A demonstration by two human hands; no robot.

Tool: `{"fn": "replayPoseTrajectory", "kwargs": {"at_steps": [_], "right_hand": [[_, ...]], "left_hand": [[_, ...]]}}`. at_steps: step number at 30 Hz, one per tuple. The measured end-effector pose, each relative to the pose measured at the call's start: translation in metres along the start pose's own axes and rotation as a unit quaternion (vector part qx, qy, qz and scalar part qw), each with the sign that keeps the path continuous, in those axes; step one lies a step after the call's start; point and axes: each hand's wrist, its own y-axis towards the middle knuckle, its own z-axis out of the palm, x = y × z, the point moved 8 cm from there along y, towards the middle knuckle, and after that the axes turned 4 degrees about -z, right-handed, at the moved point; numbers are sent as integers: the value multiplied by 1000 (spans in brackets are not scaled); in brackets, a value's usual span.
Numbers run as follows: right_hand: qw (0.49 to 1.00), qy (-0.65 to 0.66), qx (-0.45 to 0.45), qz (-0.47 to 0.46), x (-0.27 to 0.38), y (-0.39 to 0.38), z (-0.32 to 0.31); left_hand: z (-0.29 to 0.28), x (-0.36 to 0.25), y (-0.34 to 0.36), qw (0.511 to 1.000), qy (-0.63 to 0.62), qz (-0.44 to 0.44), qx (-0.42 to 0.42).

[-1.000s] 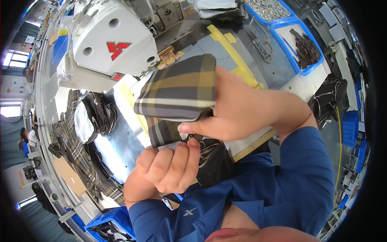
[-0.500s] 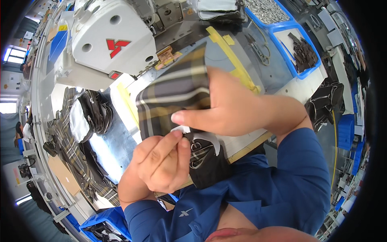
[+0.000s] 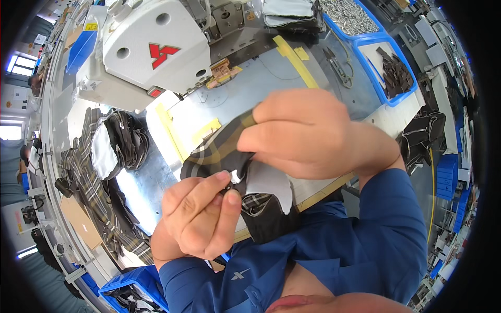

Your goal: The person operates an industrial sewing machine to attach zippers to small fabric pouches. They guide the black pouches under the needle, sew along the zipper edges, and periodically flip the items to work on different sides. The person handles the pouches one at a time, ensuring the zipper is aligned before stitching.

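My left hand (image 3: pixel 201 219) is closed low in the middle, pinching at a small dark fitting (image 3: pixel 228 189) beside a scrap of white material, the fingertips partly hiding it. Just above and to the right, my right hand (image 3: pixel 297 133) has its fingers curled over an olive, grey and white plaid fabric piece (image 3: pixel 211 154), folding it upward. Below that hangs a black zippered pouch (image 3: pixel 269 221) with plaid inside and a pale grey backing layer (image 3: pixel 266 177) showing. The pieces are held over the front edge of the sewing table (image 3: pixel 324 185).
A white industrial sewing machine (image 3: pixel 138 49) stands back left. Stacked pouch pieces (image 3: pixel 112 143) and plaid cloth (image 3: pixel 91 193) lie left. Blue trays of metal parts (image 3: pixel 349 15) and dark strips (image 3: pixel 394 73), snips (image 3: pixel 336 68) and black pieces (image 3: pixel 420 135) lie right. A blue bin (image 3: pixel 133 284) is lower left.
The plaid piece has folded down from its raised, broad position, uncovering the machine bed and more pale backing. My right hand's fingers have curled leftward over it, and my left hand has shifted slightly left.
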Motion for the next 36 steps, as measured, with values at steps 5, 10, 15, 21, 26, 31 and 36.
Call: {"fn": "replayPoseTrajectory", "kwargs": {"at_steps": [5, 10, 15, 21, 26, 31, 36], "right_hand": [[975, -112, -73, -177, 25, 4, -5], [961, -97, -43, -256, 35, -7, 4], [962, -75, -49, -257, 35, -11, 9], [978, 37, -38, -200, 15, 1, 9], [981, 112, 22, -157, 14, 7, -1], [983, 28, -25, -179, 16, 0, 10], [981, 38, -49, -186, 16, -1, 10]], "left_hand": [[4, -5, 2, 1000, 8, 26, 0], [1, -16, -9, 993, 78, 82, -24], [4, -10, -9, 996, 14, 76, -54], [-1, 0, 3, 997, -71, -9, -10], [-2, 14, 1, 992, -103, -47, -48], [-2, 14, 4, 992, -108, -18, -62], [-5, 12, 4, 992, -108, 18, -61]]}}
